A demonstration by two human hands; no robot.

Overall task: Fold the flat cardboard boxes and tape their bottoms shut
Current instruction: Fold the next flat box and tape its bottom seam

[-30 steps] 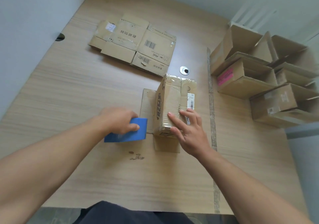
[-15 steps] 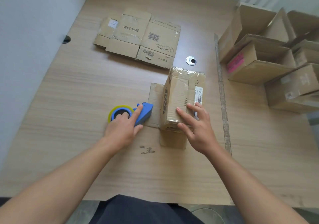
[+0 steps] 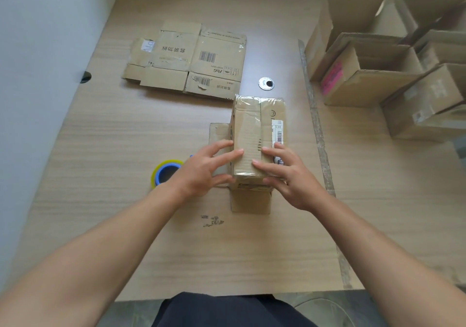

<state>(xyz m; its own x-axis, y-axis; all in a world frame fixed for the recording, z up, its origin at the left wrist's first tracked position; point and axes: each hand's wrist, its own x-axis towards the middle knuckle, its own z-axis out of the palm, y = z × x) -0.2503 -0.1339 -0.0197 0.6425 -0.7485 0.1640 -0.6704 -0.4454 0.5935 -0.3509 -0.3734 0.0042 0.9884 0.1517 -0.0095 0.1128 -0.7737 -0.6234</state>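
A wooden table (image 3: 126,238) carries all items, and every position below is referenced to the taped box (image 3: 252,130) standing near its centre. A group of assembled boxes (image 3: 373,84), open at the top, is stacked well to the right of the taped box; one of them is marked with a pink label. A flat cardboard box (image 3: 191,59), unfolded and printed with barcodes, is laid beyond the taped box and to its left, apart from it. The taped box is set with its closed face upward; clear tape is seen along the centre seam and over the far edge, and a white barcode label is attached along its right side. Two loose flaps are spread on the table below it, one at its left and one at its near end. The left hand (image 3: 201,172) is laid on the near left part of the top face, and the right hand (image 3: 292,178) on the near right part; on both, the fingers are extended and spread flat on the cardboard, with the thumbs placed at the near end. Nothing is grasped. A tape dispenser (image 3: 165,171), blue with a yellow-edged roll, is left on the table to the left of the taped box, partly hidden by the left hand. A round metal grommet (image 3: 266,83) is set just beyond the taped box.
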